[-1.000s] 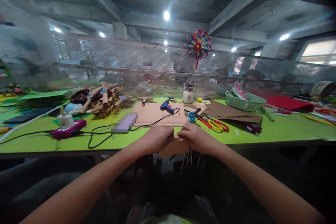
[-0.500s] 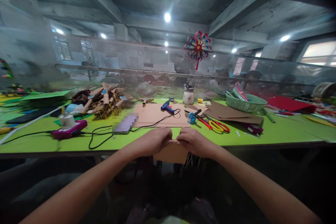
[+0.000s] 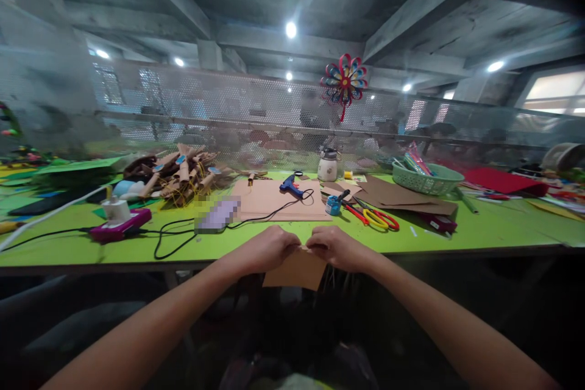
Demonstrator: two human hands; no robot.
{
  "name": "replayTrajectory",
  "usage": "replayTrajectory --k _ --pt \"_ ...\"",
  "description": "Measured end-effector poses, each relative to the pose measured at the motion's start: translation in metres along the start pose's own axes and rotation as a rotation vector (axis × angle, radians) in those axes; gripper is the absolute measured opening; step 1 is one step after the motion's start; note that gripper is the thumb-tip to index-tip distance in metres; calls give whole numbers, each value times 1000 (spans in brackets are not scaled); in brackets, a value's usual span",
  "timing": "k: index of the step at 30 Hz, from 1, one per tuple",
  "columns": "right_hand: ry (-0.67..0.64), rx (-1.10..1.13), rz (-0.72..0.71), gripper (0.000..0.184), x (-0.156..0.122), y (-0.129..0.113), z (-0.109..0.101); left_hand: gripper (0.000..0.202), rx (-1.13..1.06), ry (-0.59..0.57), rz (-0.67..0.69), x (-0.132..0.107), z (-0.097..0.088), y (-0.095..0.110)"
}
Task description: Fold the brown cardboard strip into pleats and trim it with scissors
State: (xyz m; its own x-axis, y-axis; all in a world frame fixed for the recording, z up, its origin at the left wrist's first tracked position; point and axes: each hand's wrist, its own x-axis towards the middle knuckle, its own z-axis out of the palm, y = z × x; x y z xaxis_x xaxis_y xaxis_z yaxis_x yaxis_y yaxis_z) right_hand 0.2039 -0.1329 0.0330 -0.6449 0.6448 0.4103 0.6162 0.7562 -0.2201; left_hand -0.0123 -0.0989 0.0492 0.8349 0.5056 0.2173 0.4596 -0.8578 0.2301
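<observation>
Brown paper hangs lower now, its top edge pinched by fingers.

At three o'clock from the right hand, passage is allowed; at two, it is blocked by scissors.

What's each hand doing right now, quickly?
Left hand: closed, pinching the top edge of a piece of brown paper.
Right hand: closed, pinching the same edge, just beside the left.

Colourful flower, pale bottle, green basket.
</observation>
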Motion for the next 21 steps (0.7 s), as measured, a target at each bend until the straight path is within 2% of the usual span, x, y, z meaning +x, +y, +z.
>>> replayTrajectory --k 5,10,14,21 --pt "-28 124 12 17 3 12 8 26 111 -58 80 10 -1 -7" --pt "-59 209 120 19 10 28 18 23 201 -63 120 23 -2 -22" --pt "-90 207 186 22 14 39 23 20 289 -37 87 32 3 -32" --pt "-127 127 182 22 14 47 24 18 222 -43 -6 37 9 -43"
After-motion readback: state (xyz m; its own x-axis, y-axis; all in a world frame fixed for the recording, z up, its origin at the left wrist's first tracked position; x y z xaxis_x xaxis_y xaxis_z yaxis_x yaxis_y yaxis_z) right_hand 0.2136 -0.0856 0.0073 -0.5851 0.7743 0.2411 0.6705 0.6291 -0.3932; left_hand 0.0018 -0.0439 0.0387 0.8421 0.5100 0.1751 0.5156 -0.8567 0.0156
